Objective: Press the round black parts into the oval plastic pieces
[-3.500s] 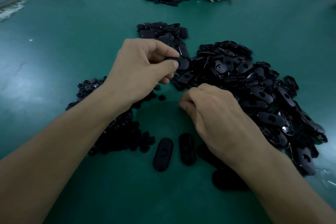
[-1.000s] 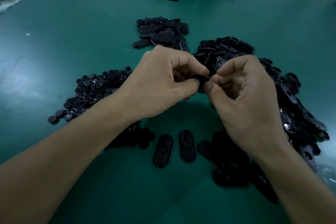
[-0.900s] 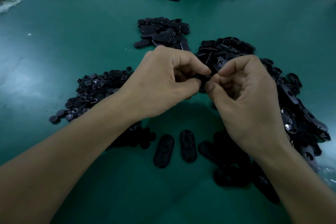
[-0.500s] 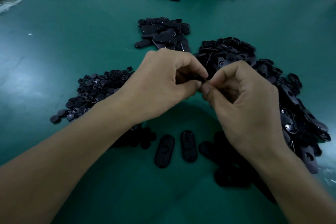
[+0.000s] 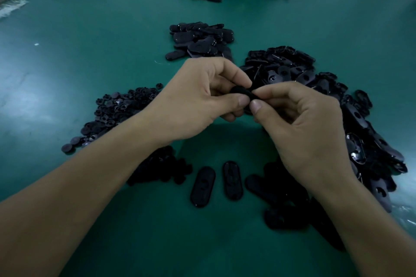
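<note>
Black piece pinched between both thumbs and forefingers, left hand and right hand, above green table; fingertips hide most, shape unclear; round-part pile left, oval-piece pile right, partly behind right hand

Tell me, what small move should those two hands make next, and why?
Probably a firmer squeeze, to finish the press-fit: the left hand and right hand both pinch one small black piece between them above the green table. Whether it has snapped in is hidden.
</note>
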